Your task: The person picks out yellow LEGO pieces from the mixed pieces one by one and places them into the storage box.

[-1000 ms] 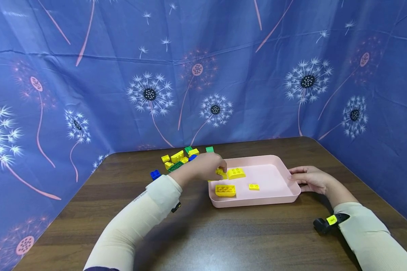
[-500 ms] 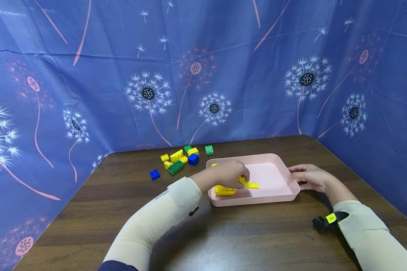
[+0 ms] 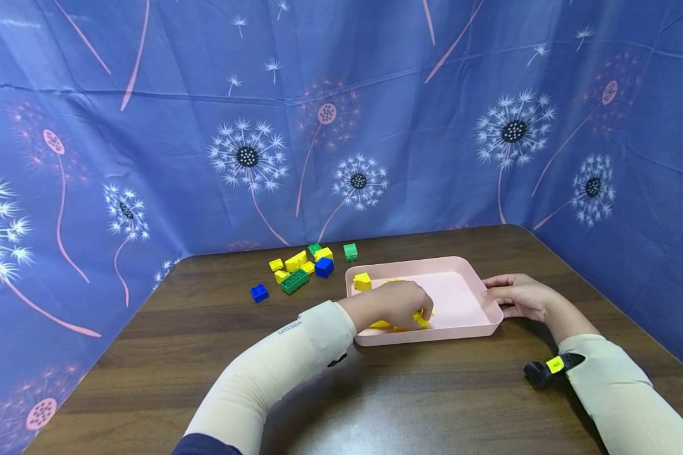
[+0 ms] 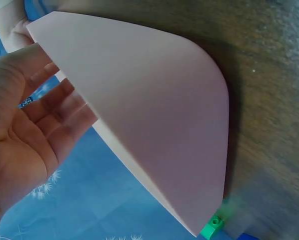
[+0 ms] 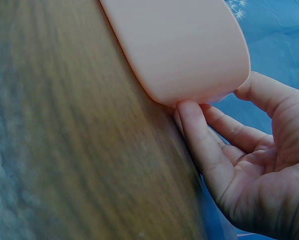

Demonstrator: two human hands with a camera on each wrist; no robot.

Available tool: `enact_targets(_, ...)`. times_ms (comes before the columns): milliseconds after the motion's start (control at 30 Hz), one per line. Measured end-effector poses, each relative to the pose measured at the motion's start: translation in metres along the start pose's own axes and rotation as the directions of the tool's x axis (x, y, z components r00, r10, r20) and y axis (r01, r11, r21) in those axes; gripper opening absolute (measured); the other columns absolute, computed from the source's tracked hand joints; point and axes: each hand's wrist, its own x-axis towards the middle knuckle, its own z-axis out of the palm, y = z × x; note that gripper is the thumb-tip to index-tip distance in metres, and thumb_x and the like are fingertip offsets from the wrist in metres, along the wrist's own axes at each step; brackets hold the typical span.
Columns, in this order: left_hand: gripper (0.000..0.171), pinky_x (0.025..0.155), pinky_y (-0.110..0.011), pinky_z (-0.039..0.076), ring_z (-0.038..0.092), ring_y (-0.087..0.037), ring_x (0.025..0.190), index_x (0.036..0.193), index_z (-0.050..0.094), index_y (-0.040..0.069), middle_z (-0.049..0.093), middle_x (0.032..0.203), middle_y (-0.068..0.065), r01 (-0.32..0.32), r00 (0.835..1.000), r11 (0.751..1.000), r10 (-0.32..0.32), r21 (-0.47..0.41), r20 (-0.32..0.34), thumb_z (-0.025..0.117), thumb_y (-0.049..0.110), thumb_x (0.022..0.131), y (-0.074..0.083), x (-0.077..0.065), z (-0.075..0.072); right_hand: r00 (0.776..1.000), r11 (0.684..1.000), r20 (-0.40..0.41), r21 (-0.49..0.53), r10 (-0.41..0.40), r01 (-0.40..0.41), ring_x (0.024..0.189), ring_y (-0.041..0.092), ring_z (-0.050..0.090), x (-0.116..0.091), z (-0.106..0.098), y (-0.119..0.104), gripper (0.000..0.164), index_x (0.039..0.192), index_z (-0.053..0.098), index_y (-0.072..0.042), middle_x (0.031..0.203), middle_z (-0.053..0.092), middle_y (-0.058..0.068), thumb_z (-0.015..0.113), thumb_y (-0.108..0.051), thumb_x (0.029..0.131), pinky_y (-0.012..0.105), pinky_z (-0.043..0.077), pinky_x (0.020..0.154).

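Observation:
In the head view my left hand (image 3: 398,304) is inside the pink tray (image 3: 461,328), low near its front wall. Its fingers pinch a yellow building brick (image 3: 422,320). The left wrist view shows the hand (image 4: 29,115) behind the tray wall (image 4: 154,100), which hides the fingertips and the brick. Another yellow brick (image 3: 362,282) sits in the tray's back left corner, and more yellow bricks are partly covered by the hand. At the tray's right end, my right hand (image 3: 526,299) holds the wall (image 5: 199,55), thumb at the rim and fingers against the outside.
Left of the tray on the wooden table (image 3: 432,404) lies a loose group of several bricks, including a green brick (image 3: 294,282), a blue brick (image 3: 324,268) and a yellow brick (image 3: 296,261). A smaller blue brick (image 3: 258,292) and a light green brick (image 3: 350,252) lie apart.
My left hand has moved right and toward the front of the tray with the yellow brick. A yellow brick in the back left corner has come into view. The right hand stays at the tray.

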Motion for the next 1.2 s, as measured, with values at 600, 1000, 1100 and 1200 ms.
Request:
enact_targets(600,0.015,0.076,-0.018,0.045,0.054,-0.008,0.079,0.097,0.072,0.02,0.067,0.093,0.011,0.115,0.993,0.993,-0.114,-0.021,0.032,0.077,0.025,0.084,-0.009,-0.001,0.01,1.0,1.0,-0.002,-0.014,-0.009,0.009,0.09,0.016,0.064,0.0,0.0,0.003,0.066,0.141,0.028,0.018,0.103,0.065,0.003,0.062,-0.011,0.093,0.041,0.056,0.078)
enact_targets(1000,0.02,0.077,-0.019,0.045,0.055,-0.007,0.081,0.101,0.073,0.018,0.067,0.093,0.009,0.089,0.995,0.996,-0.09,-0.016,-0.032,0.076,0.027,0.084,-0.008,-0.015,-0.004,1.0,1.0,0.009,0.002,-0.019,0.019,0.089,0.016,0.064,-0.003,0.002,-0.003,0.065,0.14,0.027,0.019,0.102,0.065,0.004,0.061,-0.009,0.092,0.041,0.056,0.078)
enact_targets(1100,0.03,0.078,-0.019,0.047,0.058,-0.007,0.086,0.113,0.07,0.016,0.068,0.099,0.005,0.073,0.996,0.996,-0.076,-0.053,-0.056,0.074,0.027,0.086,-0.009,-0.022,-0.005,1.0,1.0,0.004,0.009,-0.019,0.019,0.088,0.016,0.064,-0.003,0.002,-0.003,0.064,0.14,0.029,0.019,0.101,0.065,0.004,0.061,-0.008,0.092,0.04,0.057,0.077)
enact_targets(1200,0.039,0.078,-0.019,0.048,0.061,-0.007,0.091,0.125,0.065,0.016,0.069,0.108,0.002,0.061,0.994,0.993,-0.07,-0.098,-0.089,0.073,0.027,0.088,-0.012,-0.032,-0.003,1.0,1.0,0.005,0.013,-0.019,0.019,0.088,0.016,0.065,-0.003,0.002,-0.002,0.063,0.139,0.03,0.019,0.1,0.066,0.004,0.061,-0.008,0.092,0.04,0.057,0.077)
